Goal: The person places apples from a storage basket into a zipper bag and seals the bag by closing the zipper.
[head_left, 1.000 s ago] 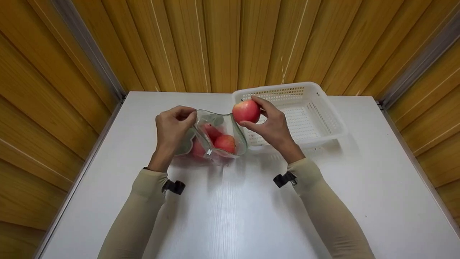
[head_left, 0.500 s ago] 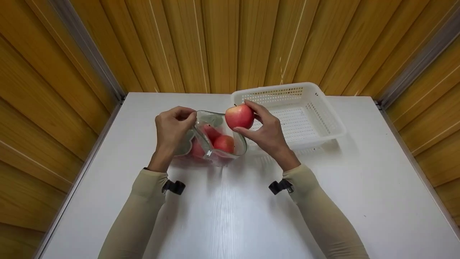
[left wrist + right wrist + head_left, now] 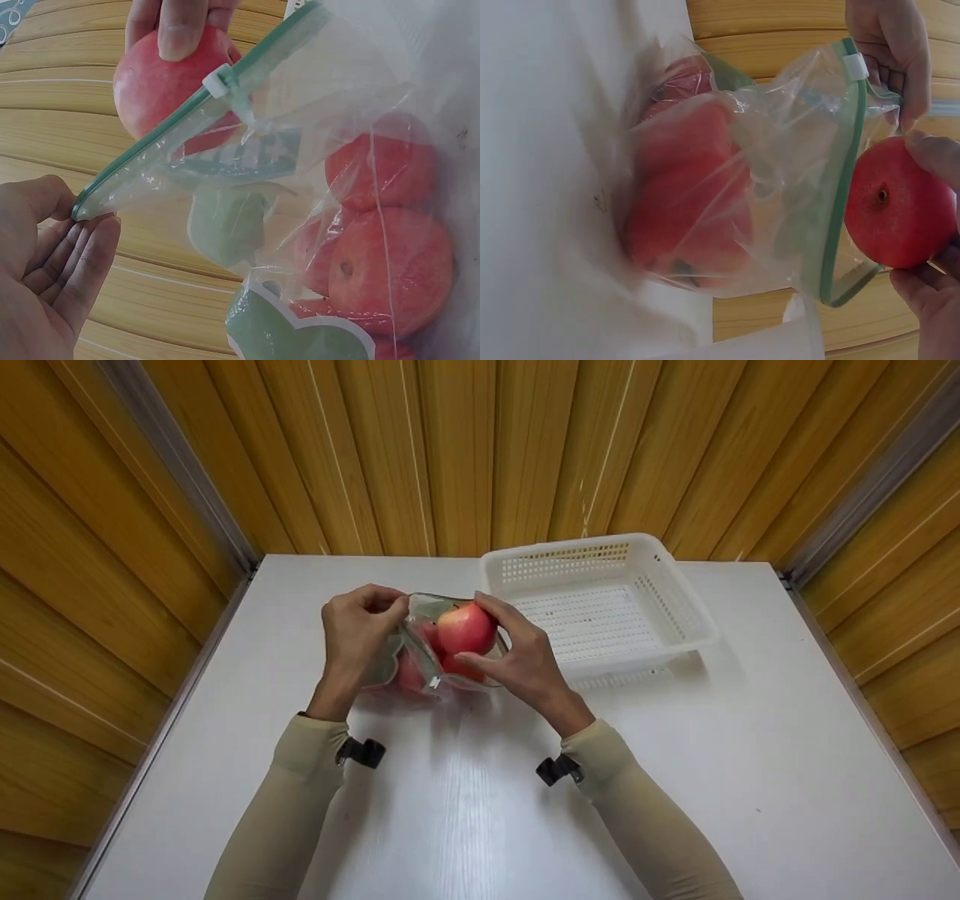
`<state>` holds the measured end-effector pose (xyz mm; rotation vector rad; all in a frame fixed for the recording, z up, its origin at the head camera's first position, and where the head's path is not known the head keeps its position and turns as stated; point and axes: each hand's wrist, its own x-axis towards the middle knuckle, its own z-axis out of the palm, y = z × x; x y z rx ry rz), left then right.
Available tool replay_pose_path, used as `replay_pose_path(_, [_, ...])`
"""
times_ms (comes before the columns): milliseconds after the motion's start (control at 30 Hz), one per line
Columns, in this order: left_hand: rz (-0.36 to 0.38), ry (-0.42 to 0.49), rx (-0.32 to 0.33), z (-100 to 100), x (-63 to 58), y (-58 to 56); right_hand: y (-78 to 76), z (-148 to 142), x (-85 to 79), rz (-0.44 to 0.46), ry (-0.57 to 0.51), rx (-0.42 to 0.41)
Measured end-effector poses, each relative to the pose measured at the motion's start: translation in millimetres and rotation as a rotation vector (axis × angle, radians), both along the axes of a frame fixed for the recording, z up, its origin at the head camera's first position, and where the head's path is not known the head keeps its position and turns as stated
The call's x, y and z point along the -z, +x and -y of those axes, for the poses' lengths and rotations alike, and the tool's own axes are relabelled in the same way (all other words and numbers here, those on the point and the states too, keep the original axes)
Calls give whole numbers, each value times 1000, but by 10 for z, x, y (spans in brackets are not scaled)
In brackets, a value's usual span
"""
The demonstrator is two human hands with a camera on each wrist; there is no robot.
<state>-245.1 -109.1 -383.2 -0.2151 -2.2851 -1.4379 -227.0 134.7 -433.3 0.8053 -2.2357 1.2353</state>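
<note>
A clear zip bag [image 3: 217, 202] with a green edge and a white slider stands on the table, its mouth spread wide. Several red apples [image 3: 390, 262] lie in its bottom. My left hand [image 3: 358, 631] pinches the green edge of the bag at its left end, between thumb and fingers. With thumb and fingertips my right hand [image 3: 525, 660] grips another red apple [image 3: 466, 628] right at the bag's mouth. In the right wrist view this apple [image 3: 900, 202] overlaps the green rim, with its blossom end showing.
A white plastic basket [image 3: 675, 619] with holes in its walls stands to the right of the bag. Behind the white table [image 3: 465, 810] rises a wall of yellow wooden slats [image 3: 457, 457], with metal posts at the corners.
My right hand has carried the apple leftward and toward me, from beside the basket's near-left rim to over the bag's mouth. The left hand has stayed on the bag's edge.
</note>
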Motion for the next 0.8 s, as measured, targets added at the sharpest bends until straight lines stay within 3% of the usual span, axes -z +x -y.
replay_pose_path(133, [7, 4, 1, 0, 5, -3, 14, 65, 67, -35, 39, 4])
replay_pose_path(500, [11, 54, 23, -2, -3, 7, 29, 149, 150, -19, 104, 25])
replay_pose_path(800, [19, 31, 6, 30, 7, 7, 53, 73, 168, -100, 88, 8])
